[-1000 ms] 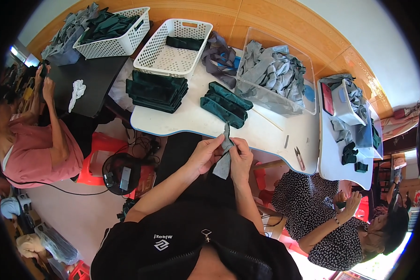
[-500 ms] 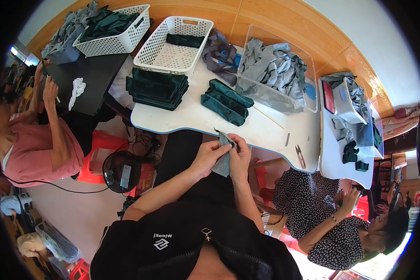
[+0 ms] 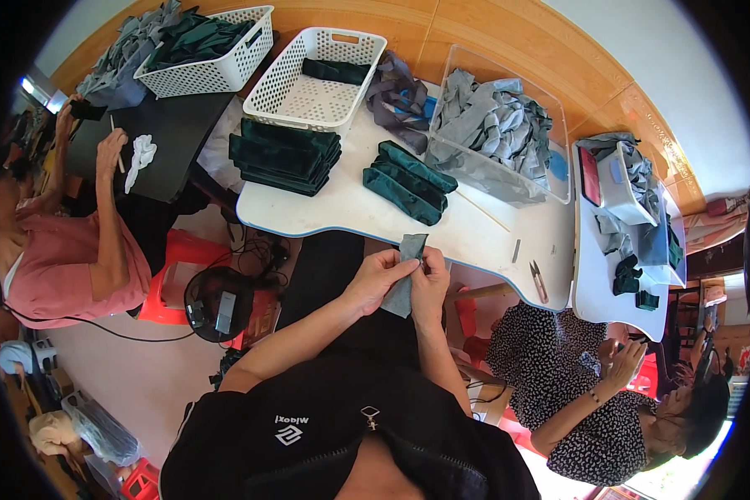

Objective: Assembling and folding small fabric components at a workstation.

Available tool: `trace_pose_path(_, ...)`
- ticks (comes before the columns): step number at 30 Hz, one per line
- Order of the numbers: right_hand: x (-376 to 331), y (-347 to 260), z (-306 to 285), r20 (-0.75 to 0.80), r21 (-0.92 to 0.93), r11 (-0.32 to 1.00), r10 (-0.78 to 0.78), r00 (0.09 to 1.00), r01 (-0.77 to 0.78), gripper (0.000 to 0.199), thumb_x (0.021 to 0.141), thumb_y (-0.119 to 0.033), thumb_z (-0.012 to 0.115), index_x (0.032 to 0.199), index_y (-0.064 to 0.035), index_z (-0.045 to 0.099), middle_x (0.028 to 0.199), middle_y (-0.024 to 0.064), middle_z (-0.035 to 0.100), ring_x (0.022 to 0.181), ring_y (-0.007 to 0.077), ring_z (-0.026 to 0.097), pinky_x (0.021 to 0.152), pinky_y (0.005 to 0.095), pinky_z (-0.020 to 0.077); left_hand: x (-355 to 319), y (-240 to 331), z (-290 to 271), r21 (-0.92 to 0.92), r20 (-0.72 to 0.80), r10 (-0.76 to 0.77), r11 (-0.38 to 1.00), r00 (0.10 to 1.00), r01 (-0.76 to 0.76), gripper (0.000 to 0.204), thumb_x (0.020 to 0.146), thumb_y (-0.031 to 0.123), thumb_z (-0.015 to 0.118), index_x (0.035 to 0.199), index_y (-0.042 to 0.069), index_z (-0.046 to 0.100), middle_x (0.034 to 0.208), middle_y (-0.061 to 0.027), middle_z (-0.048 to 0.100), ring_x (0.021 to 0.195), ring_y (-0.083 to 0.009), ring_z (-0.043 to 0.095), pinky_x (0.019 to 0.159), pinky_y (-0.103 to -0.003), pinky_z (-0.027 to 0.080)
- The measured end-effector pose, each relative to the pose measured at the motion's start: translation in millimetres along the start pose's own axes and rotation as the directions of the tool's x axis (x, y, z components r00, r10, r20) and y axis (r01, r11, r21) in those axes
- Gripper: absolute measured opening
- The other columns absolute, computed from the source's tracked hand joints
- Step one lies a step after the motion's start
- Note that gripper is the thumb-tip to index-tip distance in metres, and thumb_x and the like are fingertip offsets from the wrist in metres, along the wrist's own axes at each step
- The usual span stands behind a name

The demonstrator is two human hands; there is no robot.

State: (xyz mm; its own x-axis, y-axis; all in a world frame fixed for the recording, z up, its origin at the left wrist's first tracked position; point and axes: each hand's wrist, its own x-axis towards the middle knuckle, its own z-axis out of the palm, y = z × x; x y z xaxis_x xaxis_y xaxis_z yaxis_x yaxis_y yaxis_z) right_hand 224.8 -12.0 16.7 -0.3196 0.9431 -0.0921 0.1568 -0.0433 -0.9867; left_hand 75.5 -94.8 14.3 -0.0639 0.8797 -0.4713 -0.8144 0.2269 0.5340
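Workpiece: grey fabric strip [image 3: 398, 293], prob. the backing side of a velvet pc; a dark sliver shows along its upper R edge. Pos.: held in the air at the near edge of the white table [image 3: 308, 213], upper end overlapping that edge in view, lower end hanging over the lap.

Grip: L hand [image 3: 377, 279] has thumb and forefinger clamped on the strip approx. mid-length. R hand [image 3: 430, 285] pinches its R edge w/ thumb and fingers together; the fingertips behind the cloth are hidden, so their exact contact can't be told.

Handling (est.): wt. light, mat'l soft and limp, low fragility. Cloth should fold or twist easily w/ little force; free ends prob. droop if unsupported. If the reverse is velvet, it may slide a bit under the pads. Best hold: both long edges, thumbs on top, fingers under, hands close together, light tension btwn them. Avoid holding by one corner; strip would likely curl.

Adjacent: green velvet stack [image 3: 283, 158] by the table's L edge; folded green velvet pcs [image 3: 408, 183] nearer mid-table, back from the near edge; clear plastic bin [image 3: 500, 185] w/ grey pcs toward the far edge; thread snips [image 3: 539, 283] near the near R corner.
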Motion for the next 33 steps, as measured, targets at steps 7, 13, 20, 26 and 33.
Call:
trace_pose_path(7,-6,-29,31,-0.054,-0.343,0.915,-0.245,0.968,0.213,0.026,0.107,0.003,0.091,0.134,0.0004,0.091,0.126,0.0136,0.079,0.122,0.0306,0.08,0.104,0.0407,0.0636,19,-37,0,0.457,-0.365,0.575,0.796,0.732,-0.397,0.034,0.134,0.033,0.087,0.141,0.003,0.075,0.106,-0.0027,0.08,0.095,-0.0087,0.068,0.079,-0.033,0.053)
trace_pose_path(13,-23,-10,35,-0.049,-0.29,0.942,-0.192,0.98,0.17,0.017,0.112,-0.003,0.097,0.126,0.0035,0.091,0.125,0.0124,0.079,0.115,0.0281,0.079,0.102,0.0407,0.0625,18,43,8,0.653,-0.159,0.514,0.695,0.843,-0.301,0.038,0.126,0.035,0.096,0.133,0.003,0.075,0.077,-0.0046,0.07,0.068,-0.0126,0.06,0.064,-0.04,0.05)
trace_pose_path(20,-34,24,52,0.29,0.317,0.92,0.137,0.947,-0.23,0.019,0.125,-0.01,0.092,0.11,-0.0025,0.085,0.115,-0.0033,0.069,0.098,0.0073,0.06,0.086,0.0317,0.0478,23,56,-51,0.74,-0.058,0.451,0.618,0.891,-0.264,0.039,0.12,0.034,0.102,0.123,0.005,0.076,0.072,-0.005,0.072,0.066,-0.0125,0.058,0.063,-0.041,0.046)
trace_pose_path(26,-54,14,46,0.937,0.186,0.601,0.129,0.324,-0.777,0.04,0.131,-0.043,0.086,0.103,-0.0173,0.073,0.074,-0.0061,0.057,0.066,0.0132,0.045,0.081,0.0387,0.0515,4,31,-77,0.673,0.145,0.255,0.682,0.956,-0.285,0.031,0.119,0.024,0.104,0.115,0.006,0.079,0.075,0.0042,0.07,0.074,-0.0029,0.056,0.068,-0.03,0.046)
trace_pose_path(33,-42,33,19,0.882,0.462,0.246,-0.229,0.412,-0.852,0.083,0.138,-0.054,0.07,0.199,-0.0071,0.038,0.085,0.0155,0.079,0.046,0.0072,0.045,0.081,0.0374,0.0576,-12,61,-68,0.497,0.127,0.382,0.775,0.916,-0.392,0.026,0.132,0.024,0.085,0.15,0.007,0.094,0.123,-0.0033,0.088,0.112,-0.0114,0.079,0.098,-0.034,0.065)
